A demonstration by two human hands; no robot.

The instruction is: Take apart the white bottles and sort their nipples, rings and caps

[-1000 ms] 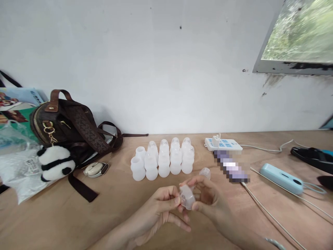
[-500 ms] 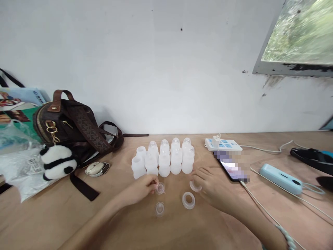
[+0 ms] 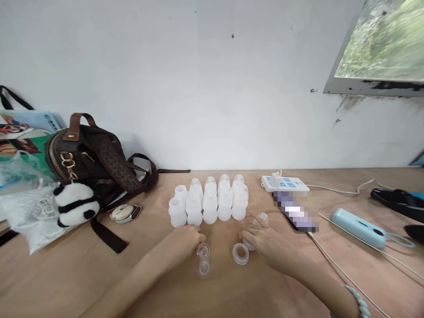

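My left hand (image 3: pixel 189 240) is closed, with its fingertips at the far edge of a clear bottle nipple (image 3: pixel 203 250). Just nearer to me lies a second clear nipple (image 3: pixel 204 267). My right hand (image 3: pixel 260 238) curls its fingers over a translucent bottle ring (image 3: pixel 249 245) on the table, partly hidden by the hand; its index finger points out. Beside that ring lies another ring (image 3: pixel 240 254). A clear domed cap (image 3: pixel 263 218) shows behind my right hand. Farther back, several milky-white baby bottles (image 3: pixel 210 210) stand in two rows. The two leftmost bottles (image 3: pixel 178 212) have uncovered mouths; the others carry clear caps.
To the left are a brown backpack (image 3: pixel 99 154), a panda plush (image 3: pixel 76 205), a plastic bag (image 3: pixel 29 216) and a beige mouse-like device (image 3: pixel 122 213). A power strip (image 3: pixel 288 183), phone (image 3: pixel 293 212), cable (image 3: pixel 334 260) and light-blue device (image 3: pixel 357 227) lie to the right.
My left hand has shifted slightly toward me along with the nipple, which now lies closer to the other one. The domed cap has come into view behind my right hand.
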